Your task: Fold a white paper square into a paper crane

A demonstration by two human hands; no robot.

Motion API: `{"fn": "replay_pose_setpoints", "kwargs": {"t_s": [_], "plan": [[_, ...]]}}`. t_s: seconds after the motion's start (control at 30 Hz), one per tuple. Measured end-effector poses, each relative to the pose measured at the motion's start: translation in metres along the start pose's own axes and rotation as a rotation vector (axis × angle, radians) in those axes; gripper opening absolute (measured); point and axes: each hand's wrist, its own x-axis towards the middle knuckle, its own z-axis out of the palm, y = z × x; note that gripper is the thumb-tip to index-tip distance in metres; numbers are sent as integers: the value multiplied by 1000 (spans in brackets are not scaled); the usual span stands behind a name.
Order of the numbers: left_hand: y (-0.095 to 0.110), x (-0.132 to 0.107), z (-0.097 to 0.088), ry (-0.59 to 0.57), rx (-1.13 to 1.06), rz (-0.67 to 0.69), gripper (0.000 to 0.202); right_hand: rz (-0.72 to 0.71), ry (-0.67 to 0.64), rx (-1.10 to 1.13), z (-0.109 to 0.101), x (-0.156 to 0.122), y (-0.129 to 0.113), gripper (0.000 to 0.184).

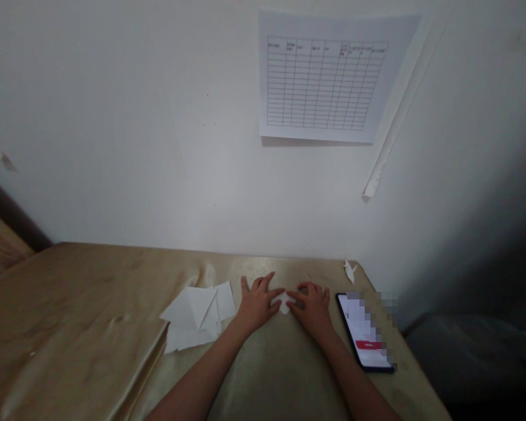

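A small folded white paper piece (pixel 284 303) lies on the tan table (pixel 92 327) between my two hands. My left hand (pixel 258 303) rests on the table with fingers spread, its thumb and forefinger pinching the paper's left side. My right hand (pixel 312 306) has its fingers curled and pinches the paper's right side. Both forearms reach in from the bottom of the view.
A loose heap of white folded sheets (pixel 199 316) lies left of my left hand. A lit smartphone (pixel 364 332) lies to the right near the table's edge. A tiny folded paper figure (pixel 349 271) sits at the back right corner. A printed table sheet (pixel 326 82) hangs on the wall.
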Motion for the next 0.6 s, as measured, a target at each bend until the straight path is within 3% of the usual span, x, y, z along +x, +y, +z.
{"fn": "replay_pose_setpoints", "kwargs": {"t_s": [0.23,0.6], "plan": [[-2,5,-4,-42,-30,-47,39,-26,-28,6,-1,-2,-1,32],[-5,6,-10,-15,-22,0,34,-11,-19,15,-6,2,-6,29]]}}
